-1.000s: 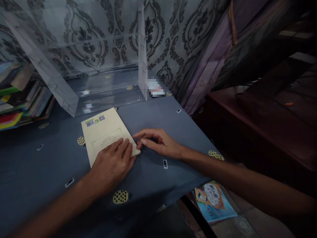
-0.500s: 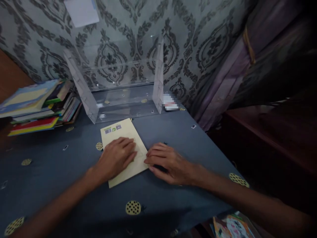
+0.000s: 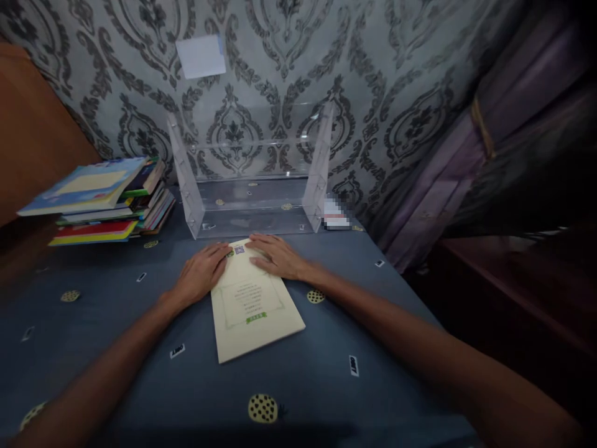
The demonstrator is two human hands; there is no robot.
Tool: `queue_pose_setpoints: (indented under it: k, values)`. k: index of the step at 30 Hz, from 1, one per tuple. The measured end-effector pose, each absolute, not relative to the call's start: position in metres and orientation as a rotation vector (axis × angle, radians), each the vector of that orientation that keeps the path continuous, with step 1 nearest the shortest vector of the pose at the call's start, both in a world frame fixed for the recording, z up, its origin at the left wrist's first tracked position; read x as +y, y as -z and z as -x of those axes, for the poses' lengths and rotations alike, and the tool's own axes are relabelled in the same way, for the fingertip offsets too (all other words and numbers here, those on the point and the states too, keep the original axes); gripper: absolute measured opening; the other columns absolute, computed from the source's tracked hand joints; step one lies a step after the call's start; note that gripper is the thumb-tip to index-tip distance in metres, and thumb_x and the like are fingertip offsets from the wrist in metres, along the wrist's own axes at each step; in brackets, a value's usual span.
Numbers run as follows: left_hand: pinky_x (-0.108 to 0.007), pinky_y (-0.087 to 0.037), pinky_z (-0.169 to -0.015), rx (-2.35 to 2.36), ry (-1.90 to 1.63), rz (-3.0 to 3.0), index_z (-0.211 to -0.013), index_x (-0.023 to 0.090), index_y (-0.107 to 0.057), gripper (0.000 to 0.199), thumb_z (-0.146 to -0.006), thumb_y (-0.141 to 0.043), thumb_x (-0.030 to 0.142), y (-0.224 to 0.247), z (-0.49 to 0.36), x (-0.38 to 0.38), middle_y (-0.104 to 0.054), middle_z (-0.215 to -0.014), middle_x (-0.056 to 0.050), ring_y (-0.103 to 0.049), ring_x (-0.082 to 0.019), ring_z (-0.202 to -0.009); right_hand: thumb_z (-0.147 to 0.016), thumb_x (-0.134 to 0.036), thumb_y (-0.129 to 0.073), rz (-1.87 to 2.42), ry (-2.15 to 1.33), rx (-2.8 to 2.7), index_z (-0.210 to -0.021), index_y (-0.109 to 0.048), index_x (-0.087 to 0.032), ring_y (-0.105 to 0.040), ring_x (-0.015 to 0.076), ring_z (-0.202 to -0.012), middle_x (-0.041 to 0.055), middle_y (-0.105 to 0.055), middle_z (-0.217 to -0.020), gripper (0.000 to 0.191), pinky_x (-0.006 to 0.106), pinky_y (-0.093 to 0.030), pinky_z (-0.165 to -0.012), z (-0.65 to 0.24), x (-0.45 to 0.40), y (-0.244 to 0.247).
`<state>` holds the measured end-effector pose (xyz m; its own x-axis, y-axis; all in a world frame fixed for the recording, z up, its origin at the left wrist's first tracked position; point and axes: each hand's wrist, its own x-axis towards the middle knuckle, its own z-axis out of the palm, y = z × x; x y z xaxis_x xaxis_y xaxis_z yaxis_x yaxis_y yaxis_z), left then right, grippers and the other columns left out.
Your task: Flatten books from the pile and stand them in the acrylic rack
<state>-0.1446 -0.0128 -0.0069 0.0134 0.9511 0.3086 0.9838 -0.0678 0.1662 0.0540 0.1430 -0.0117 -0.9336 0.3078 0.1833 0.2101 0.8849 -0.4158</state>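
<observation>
A cream-coloured book (image 3: 259, 311) lies flat on the blue patterned tablecloth (image 3: 186, 386), its printed cover with a green label and a small square code facing up. My left hand (image 3: 200, 272) rests at the book's far left edge, fingers stretched out. Across the far right part of the book lies my right hand (image 3: 275, 256), its fingers spread on the cover. Neither hand grips anything. Just beyond the book stands a clear plastic rack (image 3: 193, 208) with see-through side panels.
A stack of books (image 3: 97, 202) sits at the back left. Right of the rack is a blurred white item (image 3: 336, 214). Patterned wallpaper with a white sheet (image 3: 201, 57) rises behind, and a purple curtain (image 3: 436, 186) hangs on the right.
The view has shifted. My right hand has moved from the book's right edge to its far end, and my left hand from the middle of the cover to the far left edge.
</observation>
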Motion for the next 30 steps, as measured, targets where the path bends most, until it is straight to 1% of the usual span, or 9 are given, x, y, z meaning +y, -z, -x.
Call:
queue_pose_setpoints:
  k: [5,7,10,12,18,21,25,28,30]
  values:
    - [-0.045,-0.045,-0.111,-2.064,0.273,2.307,-0.144,0.019,-0.05,0.048,-0.098,-0.035,0.02,-0.002,0.161,-0.022,-0.053,-0.15,-0.011,-0.05,-0.024,-0.137,-0.1,-0.043,-0.047,0.369,-0.535,-2.78,-0.142,-0.054,-0.019,-0.037,0.0267,-0.147,0.0146,-0.045,-0.155,0.049,0.051,-0.029,-0.119,-0.055,0.144,0.016]
    - [-0.05,-0.043,-0.11,-2.021,0.088,2.303,-0.148,0.02,-0.045,0.055,-0.094,-0.037,0.013,-0.007,0.163,-0.029,-0.05,-0.152,-0.013,-0.05,-0.027,-0.138,-0.1,-0.042,-0.048,0.374,-0.531,-2.788,-0.142,-0.054,-0.017,-0.038,0.0276,-0.146,0.0157,-0.045,-0.155,0.049,0.051,-0.03,-0.119,-0.056,0.143,0.015]
    - [-0.059,-0.038,-0.111,-1.908,-0.113,2.235,-0.149,0.022,-0.044,0.065,-0.088,-0.036,0.002,-0.012,0.157,-0.042,-0.052,-0.15,-0.015,-0.05,-0.031,-0.138,-0.1,-0.041,-0.049,0.378,-0.513,-2.792,-0.141,-0.055,-0.016,-0.039,0.0264,-0.145,0.0159,-0.046,-0.154,0.049,0.049,-0.03,-0.119,-0.056,0.141,0.013]
    - [-0.06,-0.035,-0.112,-1.778,-0.157,2.236,-0.149,0.025,-0.045,0.066,-0.088,-0.038,0.001,-0.012,0.148,-0.05,-0.055,-0.147,-0.015,-0.05,-0.032,-0.137,-0.1,-0.041,-0.049,0.367,-0.503,-2.786,-0.141,-0.055,-0.018,-0.04,0.0253,-0.145,0.0151,-0.046,-0.154,0.048,0.048,-0.031,-0.119,-0.056,0.141,0.012]
    - [-0.057,-0.036,-0.112,-1.435,-0.154,2.275,-0.144,0.032,-0.051,0.059,-0.09,-0.051,0.009,0.004,0.129,-0.052,-0.064,-0.134,-0.011,-0.057,-0.033,-0.128,-0.099,-0.039,-0.051,0.374,-0.484,-2.777,-0.14,-0.056,-0.017,-0.042,0.0253,-0.144,0.0157,-0.049,-0.152,0.047,0.046,-0.033,-0.118,-0.057,0.139,0.01]
    - [-0.057,-0.036,-0.112,-1.36,-0.17,2.284,-0.148,0.035,-0.045,0.065,-0.09,-0.052,0.007,0.009,0.134,-0.049,-0.063,-0.137,-0.01,-0.057,-0.033,-0.129,-0.098,-0.038,-0.053,0.374,-0.455,-2.781,-0.139,-0.056,-0.016,-0.043,0.0262,-0.143,0.0166,-0.05,-0.151,0.047,0.047,-0.034,-0.116,-0.057,0.137,0.008]
    - [-0.052,-0.041,-0.11,-1.245,-0.192,2.358,-0.153,0.036,-0.035,0.073,-0.09,-0.05,0.004,0.002,0.148,-0.05,-0.059,-0.143,-0.009,-0.055,-0.031,-0.131,-0.098,-0.036,-0.053,0.381,-0.428,-2.784,-0.138,-0.058,-0.016,-0.044,0.0274,-0.142,0.0175,-0.051,-0.15,0.045,0.048,-0.036,-0.115,-0.057,0.136,0.007]
    - [-0.046,-0.041,-0.112,-1.282,-0.163,2.396,-0.158,0.034,-0.025,0.079,-0.089,-0.044,0.001,-0.001,0.155,-0.053,-0.051,-0.152,-0.008,-0.047,-0.028,-0.14,-0.098,-0.035,-0.053,0.372,-0.425,-2.781,-0.138,-0.058,-0.016,-0.045,0.0269,-0.142,0.0173,-0.051,-0.15,0.045,0.046,-0.036,-0.115,-0.057,0.136,0.007]
    - [-0.045,-0.039,-0.115,-1.349,-0.088,2.4,-0.158,0.031,-0.024,0.078,-0.089,-0.043,0.002,0.004,0.157,-0.052,-0.046,-0.156,-0.008,-0.04,-0.027,-0.145,-0.098,-0.035,-0.053,0.37,-0.425,-2.779,-0.138,-0.057,-0.016,-0.045,0.0268,-0.142,0.0171,-0.051,-0.15,0.045,0.046,-0.036,-0.115,-0.058,0.135,0.008]
